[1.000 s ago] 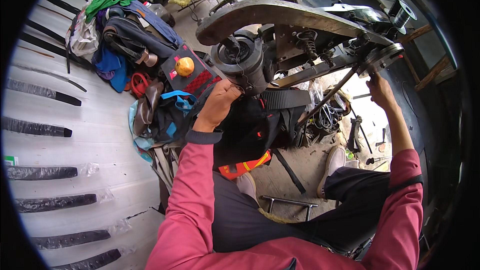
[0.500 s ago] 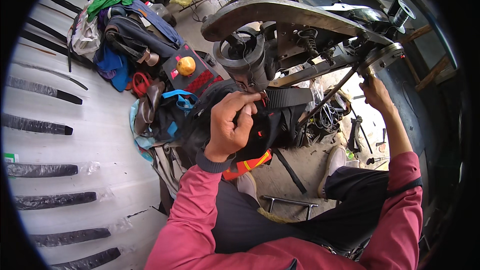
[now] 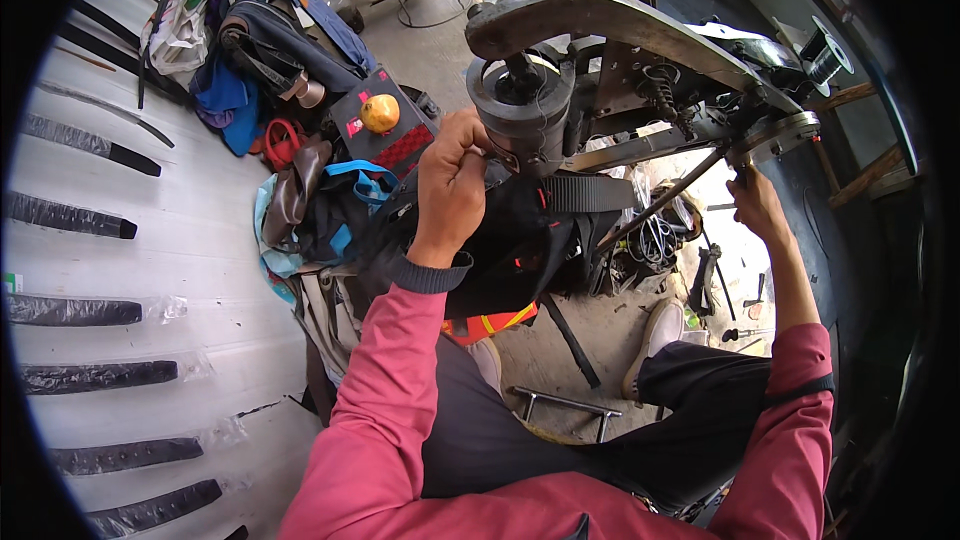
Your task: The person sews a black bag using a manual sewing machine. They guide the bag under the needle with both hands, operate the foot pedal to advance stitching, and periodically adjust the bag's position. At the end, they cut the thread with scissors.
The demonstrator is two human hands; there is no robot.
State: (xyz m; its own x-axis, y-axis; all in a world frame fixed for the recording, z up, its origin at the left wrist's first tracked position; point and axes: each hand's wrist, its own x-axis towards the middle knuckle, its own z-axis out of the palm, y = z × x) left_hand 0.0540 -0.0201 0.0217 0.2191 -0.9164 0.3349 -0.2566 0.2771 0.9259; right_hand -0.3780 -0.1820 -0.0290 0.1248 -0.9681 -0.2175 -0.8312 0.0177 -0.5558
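Head view: left fingers (image 3: 464,127) curl beside a cylindrical metal housing (image 3: 533,132).

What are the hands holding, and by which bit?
The right hand holds the wheel by its handle. The left hand is beside the metal cylinder; its hold can't be told.
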